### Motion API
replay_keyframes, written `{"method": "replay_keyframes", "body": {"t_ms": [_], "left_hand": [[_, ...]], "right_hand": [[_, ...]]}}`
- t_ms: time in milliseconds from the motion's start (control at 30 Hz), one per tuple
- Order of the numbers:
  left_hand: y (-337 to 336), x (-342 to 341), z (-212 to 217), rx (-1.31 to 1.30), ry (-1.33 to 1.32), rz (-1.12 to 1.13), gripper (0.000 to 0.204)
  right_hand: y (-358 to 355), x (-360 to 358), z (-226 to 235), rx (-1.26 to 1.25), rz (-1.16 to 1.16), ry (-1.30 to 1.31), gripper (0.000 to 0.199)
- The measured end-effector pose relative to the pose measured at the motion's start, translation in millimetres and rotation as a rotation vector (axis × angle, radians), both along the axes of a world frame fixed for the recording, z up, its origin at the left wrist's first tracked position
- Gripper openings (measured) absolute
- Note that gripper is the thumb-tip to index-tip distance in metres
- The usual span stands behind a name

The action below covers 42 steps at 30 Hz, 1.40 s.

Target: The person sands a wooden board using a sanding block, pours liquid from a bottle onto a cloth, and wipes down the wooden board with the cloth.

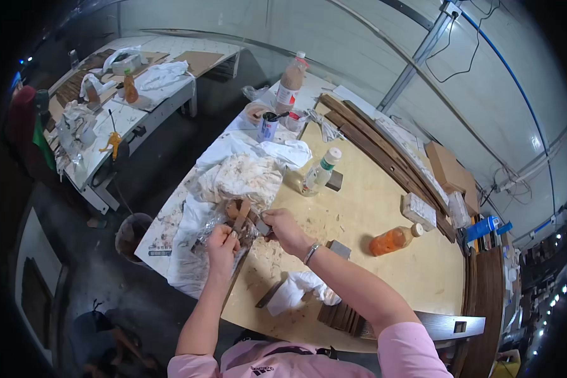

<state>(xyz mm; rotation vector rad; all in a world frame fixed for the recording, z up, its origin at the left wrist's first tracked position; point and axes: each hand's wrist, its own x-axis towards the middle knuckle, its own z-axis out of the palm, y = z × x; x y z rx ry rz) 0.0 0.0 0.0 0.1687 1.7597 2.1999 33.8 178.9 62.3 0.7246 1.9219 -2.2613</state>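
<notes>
Over the cluttered left side of the worktable, both of my hands are close together. My left hand (pixel 221 246) is closed, its fingers pinching the lower end of a flat reddish-brown strip (pixel 241 215). My right hand (pixel 286 230) is closed on a small flat grey piece (pixel 263 227) beside that strip; its exact kind is unclear. Behind the strip lies a brown lump (pixel 232 207), partly hidden, with crumpled clear plastic (pixel 214 228) around it. A large stained white cloth (pixel 242 178) is heaped just beyond my hands.
A clear bottle with green label (pixel 318 173), an orange-liquid bottle (pixel 394 240) and a tin (pixel 268 128) stand or lie about. Long dark wooden strips (pixel 384 148) run along the far edge. A white rag (pixel 301 292) lies near me. Another table (pixel 151 123) stands left.
</notes>
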Motion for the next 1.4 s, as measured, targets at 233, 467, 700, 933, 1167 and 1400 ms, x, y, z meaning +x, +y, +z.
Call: {"method": "replay_keyframes", "body": {"t_ms": [233,467,700,933,1167,1400], "left_hand": [[1.9,-24.0,-16.2,-0.032,-0.031,0.051,0.004],[-7.7,-37.2,-13.7,-0.386,-0.012,0.002,0.014],[-4.0,39.9,30.2,-0.687,0.421,-0.221,0.031],[55.0,119.3,-7.6,-0.747,1.015,-0.553,0.057],[73.4,108.0,3.4,-0.347,0.195,-0.608,0.041],[71.5,84.1,69.7,0.303,0.07,-0.404,0.022]], "right_hand": [[6.2,6.5,19.2,-0.006,0.017,-0.019,0.021],[34.4,49.0,46.8,-0.032,-0.05,-0.003,0.021],[89.3,148.8,113.7,-0.103,-0.311,0.218,0.023],[89.2,267.1,114.7,-0.099,-0.658,0.311,0.024],[51.7,331.3,107.8,0.241,-0.875,0.114,0.016],[12.2,317.9,87.6,1.043,-0.689,0.045,0.02]]}}
